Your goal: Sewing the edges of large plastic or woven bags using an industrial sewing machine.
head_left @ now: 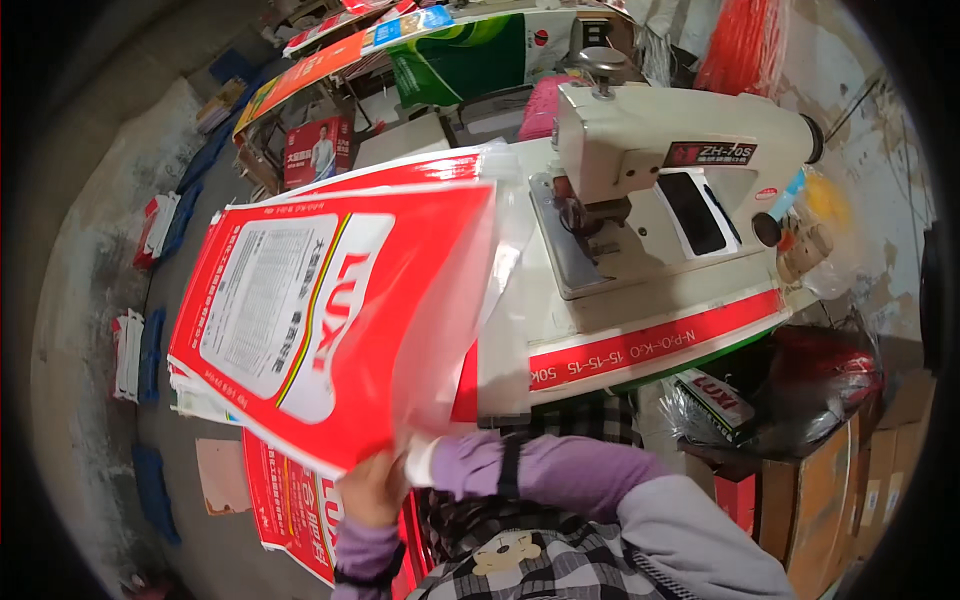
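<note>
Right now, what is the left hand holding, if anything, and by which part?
The left hand holds the top red-and-white bag by its near corner.

I see large letters beside a table of small print on the uppermost red-and-white sack (335, 310), more lettering on the near sack (285, 490) below, letters and digits on the sewing machine's dark plate (710, 154), upside-down print along the counter's red strip (655, 335), bold letters on the right-hand package (718, 398) and white characters on the far red box (300, 155).
</note>
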`<act>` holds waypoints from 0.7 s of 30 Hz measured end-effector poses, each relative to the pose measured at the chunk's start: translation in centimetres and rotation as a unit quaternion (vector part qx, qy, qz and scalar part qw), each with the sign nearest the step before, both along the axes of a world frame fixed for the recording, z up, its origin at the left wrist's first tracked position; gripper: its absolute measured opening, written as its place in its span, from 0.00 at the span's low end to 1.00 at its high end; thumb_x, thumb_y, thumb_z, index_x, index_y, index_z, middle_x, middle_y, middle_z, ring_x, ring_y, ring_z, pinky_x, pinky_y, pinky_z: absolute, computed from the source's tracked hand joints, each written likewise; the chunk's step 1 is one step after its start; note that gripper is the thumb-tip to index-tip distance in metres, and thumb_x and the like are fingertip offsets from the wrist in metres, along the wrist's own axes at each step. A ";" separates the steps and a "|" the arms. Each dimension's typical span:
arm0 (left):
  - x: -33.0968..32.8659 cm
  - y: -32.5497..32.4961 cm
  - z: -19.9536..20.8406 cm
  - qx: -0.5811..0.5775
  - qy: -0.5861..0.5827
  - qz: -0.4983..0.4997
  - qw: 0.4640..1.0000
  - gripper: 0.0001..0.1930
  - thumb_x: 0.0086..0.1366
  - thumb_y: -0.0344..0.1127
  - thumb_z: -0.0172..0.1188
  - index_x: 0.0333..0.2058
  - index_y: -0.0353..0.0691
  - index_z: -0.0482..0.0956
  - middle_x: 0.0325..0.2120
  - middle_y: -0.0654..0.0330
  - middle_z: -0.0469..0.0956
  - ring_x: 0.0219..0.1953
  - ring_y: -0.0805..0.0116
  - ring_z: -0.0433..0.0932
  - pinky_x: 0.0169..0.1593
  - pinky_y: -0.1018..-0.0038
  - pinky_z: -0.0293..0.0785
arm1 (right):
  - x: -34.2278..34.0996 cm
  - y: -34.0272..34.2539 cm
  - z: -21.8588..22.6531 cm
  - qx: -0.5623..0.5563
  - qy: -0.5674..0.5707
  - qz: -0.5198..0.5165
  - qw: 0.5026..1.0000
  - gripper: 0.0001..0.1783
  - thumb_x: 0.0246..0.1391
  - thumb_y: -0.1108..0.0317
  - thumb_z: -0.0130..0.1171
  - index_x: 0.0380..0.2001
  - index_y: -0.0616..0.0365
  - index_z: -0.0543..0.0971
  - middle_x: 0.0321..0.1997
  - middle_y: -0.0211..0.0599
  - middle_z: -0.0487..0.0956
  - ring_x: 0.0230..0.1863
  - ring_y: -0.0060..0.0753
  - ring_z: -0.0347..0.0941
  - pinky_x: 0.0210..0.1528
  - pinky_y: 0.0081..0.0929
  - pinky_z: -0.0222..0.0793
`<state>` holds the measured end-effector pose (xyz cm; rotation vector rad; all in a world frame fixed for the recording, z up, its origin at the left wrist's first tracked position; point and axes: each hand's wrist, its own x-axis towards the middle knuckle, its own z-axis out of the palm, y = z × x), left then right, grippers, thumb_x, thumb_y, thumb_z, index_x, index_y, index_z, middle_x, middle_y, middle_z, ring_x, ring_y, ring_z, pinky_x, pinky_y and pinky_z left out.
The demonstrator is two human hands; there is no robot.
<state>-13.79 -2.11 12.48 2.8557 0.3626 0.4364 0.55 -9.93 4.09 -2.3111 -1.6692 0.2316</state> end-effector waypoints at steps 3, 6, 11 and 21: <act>-7.2 2.0 1.5 0.071 0.007 -0.006 0.997 0.07 0.48 0.28 0.65 0.27 0.43 0.78 0.12 0.57 0.69 0.14 0.58 0.69 0.18 0.65 0.61 | 1.7 2.1 -3.4 0.073 0.135 -0.048 0.987 0.12 0.49 0.58 0.59 0.28 0.56 0.77 0.33 0.39 0.77 0.40 0.34 0.73 0.38 0.34 0.69; -12.5 2.6 2.1 0.122 -0.002 0.051 0.991 0.09 0.46 0.28 0.67 0.29 0.44 0.82 0.11 0.58 0.69 0.14 0.59 0.70 0.19 0.65 0.62 | 7.9 1.4 -5.1 0.178 0.318 -0.169 0.916 0.12 0.51 0.62 0.58 0.35 0.57 0.75 0.37 0.38 0.77 0.42 0.34 0.74 0.41 0.34 0.70; -13.6 2.4 3.2 0.142 0.003 0.092 0.986 0.13 0.45 0.26 0.66 0.33 0.45 0.84 0.12 0.57 0.69 0.14 0.59 0.69 0.19 0.66 0.63 | 13.2 -3.0 -6.3 0.373 0.519 -0.323 0.698 0.17 0.54 0.67 0.57 0.47 0.59 0.73 0.45 0.37 0.77 0.44 0.34 0.75 0.45 0.32 0.72; -10.2 2.6 4.3 -0.064 -0.116 0.242 0.961 0.07 0.60 0.29 0.55 0.25 0.32 0.74 0.18 0.51 0.73 0.22 0.62 0.74 0.29 0.71 0.68 | 15.1 -8.8 2.4 0.389 -0.191 -0.268 0.860 0.21 0.35 0.68 0.69 0.38 0.47 0.80 0.47 0.34 0.77 0.51 0.46 0.71 0.63 0.36 0.54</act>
